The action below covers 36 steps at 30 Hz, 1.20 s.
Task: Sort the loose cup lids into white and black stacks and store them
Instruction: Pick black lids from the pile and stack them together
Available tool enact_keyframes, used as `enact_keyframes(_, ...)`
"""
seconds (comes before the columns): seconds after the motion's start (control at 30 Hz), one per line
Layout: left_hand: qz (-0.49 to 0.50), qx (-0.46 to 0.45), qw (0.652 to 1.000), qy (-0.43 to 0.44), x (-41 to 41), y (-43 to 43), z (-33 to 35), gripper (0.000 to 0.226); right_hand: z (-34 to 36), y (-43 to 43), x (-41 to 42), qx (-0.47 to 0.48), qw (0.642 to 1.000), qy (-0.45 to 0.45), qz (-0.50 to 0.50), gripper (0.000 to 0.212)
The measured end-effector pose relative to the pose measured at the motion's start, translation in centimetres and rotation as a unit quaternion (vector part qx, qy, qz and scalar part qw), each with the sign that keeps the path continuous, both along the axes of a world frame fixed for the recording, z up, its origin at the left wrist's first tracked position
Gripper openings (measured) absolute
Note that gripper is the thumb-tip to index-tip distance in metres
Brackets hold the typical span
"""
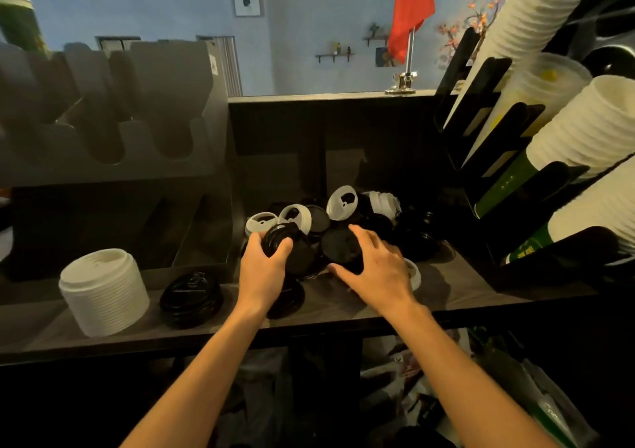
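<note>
A heap of loose black and white lids (343, 220) lies at the middle of the dark counter (464, 282). My left hand (263, 269) grips a few nested black lids (275, 238) at the heap's left side. My right hand (374, 265) rests spread over a flat black lid (338, 244) in the heap; whether it grips it I cannot tell. To the left stand a tall stack of white lids (103, 291) and a low stack of black lids (190, 298).
A grey slotted organizer (103, 121) with bins beneath fills the left. Sleeves of white cups in a black rack (567, 131) lean in from the right. A raised ledge with a flag stand (405, 83) runs behind. Bags lie under the counter.
</note>
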<state>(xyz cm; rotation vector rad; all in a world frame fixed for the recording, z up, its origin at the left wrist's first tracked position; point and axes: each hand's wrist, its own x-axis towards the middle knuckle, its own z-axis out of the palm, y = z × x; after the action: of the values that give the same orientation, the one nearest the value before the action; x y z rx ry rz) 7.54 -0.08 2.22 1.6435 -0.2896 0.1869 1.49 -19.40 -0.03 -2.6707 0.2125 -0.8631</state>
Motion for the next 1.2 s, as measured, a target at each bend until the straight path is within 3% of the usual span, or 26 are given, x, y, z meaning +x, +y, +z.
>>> enact_keyframes(0.17,-0.019,0.015,1.0,0.012,0.4,0.2,0.1,0.018,1.0,1.0,-0.8,0.181,0.974,-0.016,0.135,0.088)
enact_keyframes(0.27,-0.053,-0.022,0.997,0.044,0.4,0.4,0.8,0.021,2.1,1.9,-0.6,0.191,0.959,0.048,0.203,0.094)
enact_keyframes(0.4,-0.079,-0.023,0.995,0.061,0.4,1.0,1.5,0.037,3.3,2.1,0.2,0.14,0.961,0.062,0.232,0.086)
enact_keyframes(0.57,-0.117,-0.041,0.99,0.061,0.3,1.6,1.0,0.035,4.4,2.9,0.6,0.165,0.94,0.086,0.286,0.086)
enact_keyframes(0.7,-0.11,-0.081,0.989,0.064,-0.1,1.5,0.9,0.031,3.4,4.6,0.8,0.292,0.922,0.061,0.248,0.09)
enact_keyframes(0.97,-0.096,-0.091,0.988,0.077,0.0,2.3,0.4,0.036,1.7,6.5,1.0,0.502,0.842,-0.001,0.199,0.052)
enact_keyframes(1.03,-0.106,-0.084,0.987,0.084,-0.1,2.5,0.4,0.037,1.4,6.7,1.1,0.502,0.841,-0.011,0.203,0.047)
enact_keyframes(1.1,-0.112,-0.085,0.986,0.087,0.0,2.6,0.3,0.033,1.3,6.8,1.2,0.469,0.861,-0.03,0.193,0.051)
enact_keyframes(1.2,-0.109,-0.099,0.985,0.093,0.0,2.9,0.2,0.032,1.7,6.8,1.2,0.43,0.878,-0.057,0.201,0.038)
